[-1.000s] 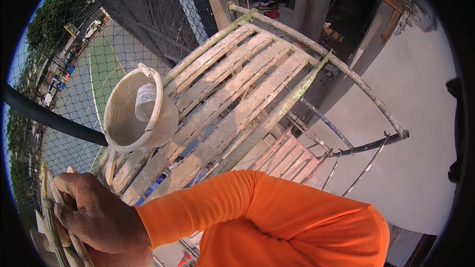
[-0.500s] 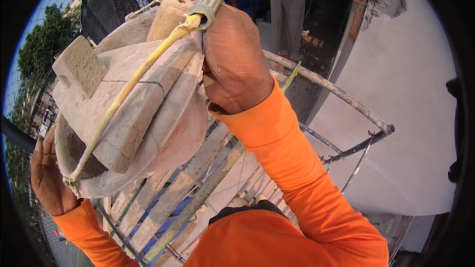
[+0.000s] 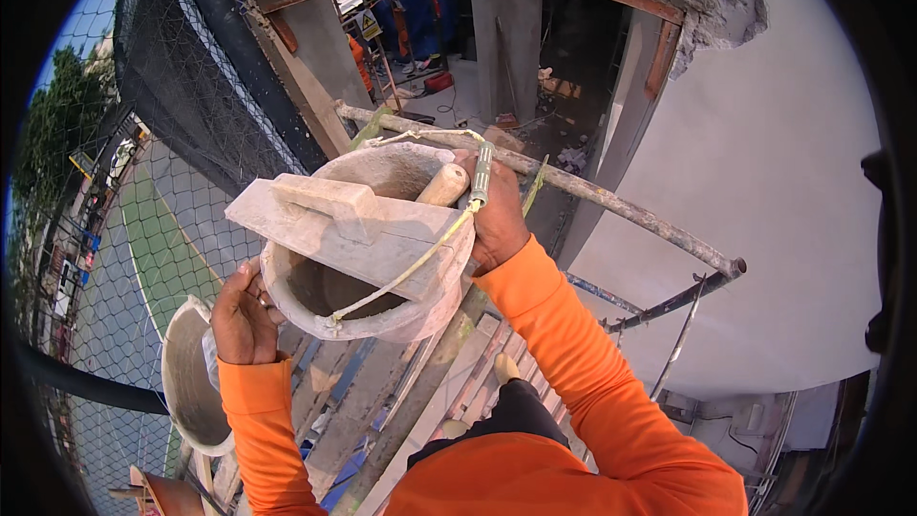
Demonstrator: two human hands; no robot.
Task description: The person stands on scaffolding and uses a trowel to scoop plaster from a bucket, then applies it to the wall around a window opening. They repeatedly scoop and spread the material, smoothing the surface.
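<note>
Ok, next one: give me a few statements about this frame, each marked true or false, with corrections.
1. A handled board lies across the bucket. True.
2. The right hand is at the bucket's left side. False: it is at the right side.
3. A green tube sits on the rope. True.
4. Both sleeves are blue. False: the sleeves are orange.
5. The second bucket is below and left of the first. True.

A long, dirty pipe [image 3: 635, 211] is the rail here. Past it are a dark doorway [image 3: 585, 57] and a small red box [image 3: 438, 82], and a yellow sign [image 3: 369, 25] beyond its left end. Right of the pipe is a smooth, pale wall [image 3: 783, 229]. Far left of it are a wire fence [image 3: 113, 304] and green trees [image 3: 53, 124].
</note>
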